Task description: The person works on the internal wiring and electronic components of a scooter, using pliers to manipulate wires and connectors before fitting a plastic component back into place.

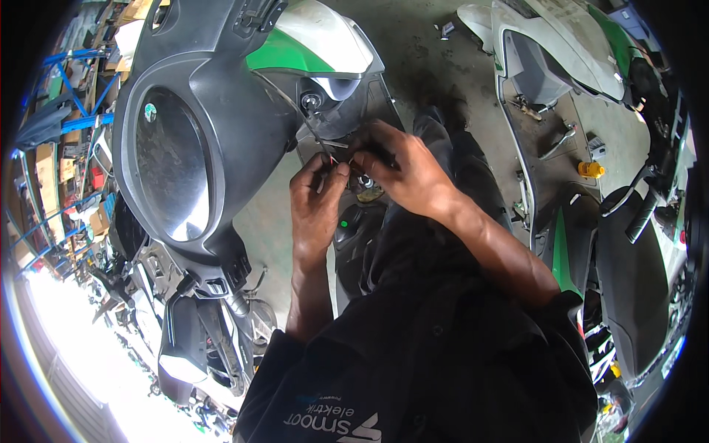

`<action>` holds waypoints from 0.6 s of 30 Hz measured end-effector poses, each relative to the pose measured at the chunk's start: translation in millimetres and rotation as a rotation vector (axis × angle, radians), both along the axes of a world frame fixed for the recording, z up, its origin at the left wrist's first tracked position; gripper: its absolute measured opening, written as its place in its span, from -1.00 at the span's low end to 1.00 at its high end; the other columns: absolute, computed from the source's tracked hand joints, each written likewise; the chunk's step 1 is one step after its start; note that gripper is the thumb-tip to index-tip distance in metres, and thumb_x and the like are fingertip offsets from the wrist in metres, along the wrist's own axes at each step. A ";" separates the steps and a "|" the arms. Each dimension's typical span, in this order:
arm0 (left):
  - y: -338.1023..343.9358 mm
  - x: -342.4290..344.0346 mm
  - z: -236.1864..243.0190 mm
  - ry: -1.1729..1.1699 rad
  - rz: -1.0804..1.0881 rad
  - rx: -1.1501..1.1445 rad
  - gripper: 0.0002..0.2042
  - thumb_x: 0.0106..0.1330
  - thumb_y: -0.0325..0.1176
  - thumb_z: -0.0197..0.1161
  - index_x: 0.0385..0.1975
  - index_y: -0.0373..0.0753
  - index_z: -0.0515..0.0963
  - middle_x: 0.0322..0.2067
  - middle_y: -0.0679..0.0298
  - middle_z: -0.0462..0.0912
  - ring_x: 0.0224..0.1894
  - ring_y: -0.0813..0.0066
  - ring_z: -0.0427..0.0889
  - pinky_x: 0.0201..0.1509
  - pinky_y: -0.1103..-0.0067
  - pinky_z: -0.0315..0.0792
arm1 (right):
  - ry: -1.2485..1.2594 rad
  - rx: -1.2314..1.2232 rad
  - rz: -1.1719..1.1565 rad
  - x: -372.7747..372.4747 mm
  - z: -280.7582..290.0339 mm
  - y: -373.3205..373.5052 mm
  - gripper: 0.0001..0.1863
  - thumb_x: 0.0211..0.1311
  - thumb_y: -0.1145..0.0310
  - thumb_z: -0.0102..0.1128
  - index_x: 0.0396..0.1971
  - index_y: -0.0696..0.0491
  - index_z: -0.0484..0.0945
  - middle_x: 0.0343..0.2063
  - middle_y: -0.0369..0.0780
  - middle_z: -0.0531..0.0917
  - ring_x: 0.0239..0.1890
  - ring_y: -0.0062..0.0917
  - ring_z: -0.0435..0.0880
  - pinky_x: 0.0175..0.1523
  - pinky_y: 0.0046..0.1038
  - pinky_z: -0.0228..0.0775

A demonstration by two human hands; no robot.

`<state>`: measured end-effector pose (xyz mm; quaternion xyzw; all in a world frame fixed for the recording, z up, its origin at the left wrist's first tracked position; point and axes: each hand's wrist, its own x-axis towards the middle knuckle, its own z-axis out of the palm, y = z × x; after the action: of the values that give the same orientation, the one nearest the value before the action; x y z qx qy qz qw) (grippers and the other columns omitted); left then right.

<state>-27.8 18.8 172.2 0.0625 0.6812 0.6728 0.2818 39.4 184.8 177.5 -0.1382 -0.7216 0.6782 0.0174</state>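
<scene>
A thin dark wire (297, 109) runs down from a scooter's black front panel (244, 122) to my hands. My left hand (317, 203) is closed, its thumb and fingers pinching the wire near its end, where a small reddish bit shows. Close beside it, my right hand (410, 171) has its fingers curled in a pinch at the same spot, and the fingertips nearly meet those of the left. Exactly how the wire lies between the fingers is too small and dark to tell. Just below the fingertips is a small shiny metal part (365, 180).
The scooter's oval glossy panel (173, 162) fills the left, with a green and white body panel (317, 48) beyond. A second scooter (554, 52) stands at right, with a yellow part (591, 170) and loose pieces near it. Blue-framed shelves (85, 118) line the far left.
</scene>
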 end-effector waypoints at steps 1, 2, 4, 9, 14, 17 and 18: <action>3.3 2.8 2.9 -0.029 0.040 -0.005 -0.90 0.41 -0.44 0.28 -0.34 -0.30 0.54 -0.43 0.49 0.47 -0.34 0.77 0.34 -0.22 0.72 0.25 | 0.116 0.225 -0.009 3.7 -4.6 2.0 -0.69 0.22 0.50 0.29 -0.03 0.10 0.57 -0.16 -0.11 0.66 -0.10 -0.16 0.65 -0.03 -0.21 0.46; 1.6 1.0 1.8 -0.038 -0.008 0.007 -0.90 0.42 -0.44 0.27 -0.34 -0.30 0.54 -0.43 0.49 0.46 -0.34 0.77 0.34 -0.23 0.72 0.25 | 0.232 0.451 -0.017 8.3 -13.1 3.2 -0.67 0.20 0.49 0.31 -0.01 0.08 0.58 -0.12 -0.12 0.64 -0.06 -0.16 0.63 0.00 -0.18 0.44; -5.1 -6.0 0.1 -0.055 -0.100 0.030 -0.90 0.43 -0.44 0.25 -0.33 -0.30 0.54 -0.44 0.50 0.45 -0.36 0.77 0.33 -0.25 0.72 0.24 | 0.363 0.706 0.033 12.0 -15.6 5.9 -0.63 0.17 0.47 0.33 0.01 0.04 0.60 -0.04 -0.14 0.61 -0.01 -0.18 0.59 0.05 -0.14 0.40; -4.2 -8.2 6.6 -0.024 -0.160 0.002 -0.89 0.45 -0.45 0.22 -0.34 -0.30 0.52 -0.44 0.49 0.45 -0.37 0.78 0.31 -0.28 0.71 0.23 | 0.510 0.897 0.092 11.4 -12.6 9.3 -0.65 0.09 0.34 0.40 -0.09 0.04 0.60 -0.23 -0.18 0.61 -0.12 -0.27 0.59 0.06 -0.27 0.33; 0.7 -4.0 15.2 0.150 -0.185 -0.093 -0.91 0.47 -0.47 0.19 -0.31 -0.30 0.50 -0.47 0.50 0.43 -0.42 0.79 0.30 -0.35 0.71 0.23 | 0.160 0.198 -0.072 3.4 -21.0 -13.5 -0.81 0.26 0.31 0.18 -0.24 0.10 0.62 -0.40 -0.17 0.63 -0.30 -0.24 0.61 -0.12 -0.31 0.38; -0.5 -4.4 15.9 0.287 -0.226 -0.239 -0.91 0.48 -0.47 0.18 -0.30 -0.31 0.50 -0.50 0.51 0.45 -0.44 0.79 0.33 -0.37 0.71 0.27 | -0.248 -0.463 -0.064 0.3 -10.4 -8.7 -0.73 0.32 0.29 0.02 -0.31 0.18 0.60 -0.49 -0.11 0.62 -0.37 -0.16 0.62 -0.20 -0.32 0.41; -1.6 -4.5 16.4 0.296 -0.227 -0.254 -0.91 0.48 -0.47 0.18 -0.29 -0.31 0.50 -0.51 0.50 0.46 -0.44 0.79 0.35 -0.37 0.71 0.28 | -0.376 -0.639 -0.033 -0.7 -5.1 -5.5 -0.70 0.34 0.28 -0.03 -0.33 0.20 0.60 -0.52 -0.09 0.62 -0.39 -0.13 0.62 -0.22 -0.32 0.42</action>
<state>-32.2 17.3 188.6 0.2008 0.7831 0.5290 0.2580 38.6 179.3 172.3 -0.2705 -0.4618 0.8316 -0.1487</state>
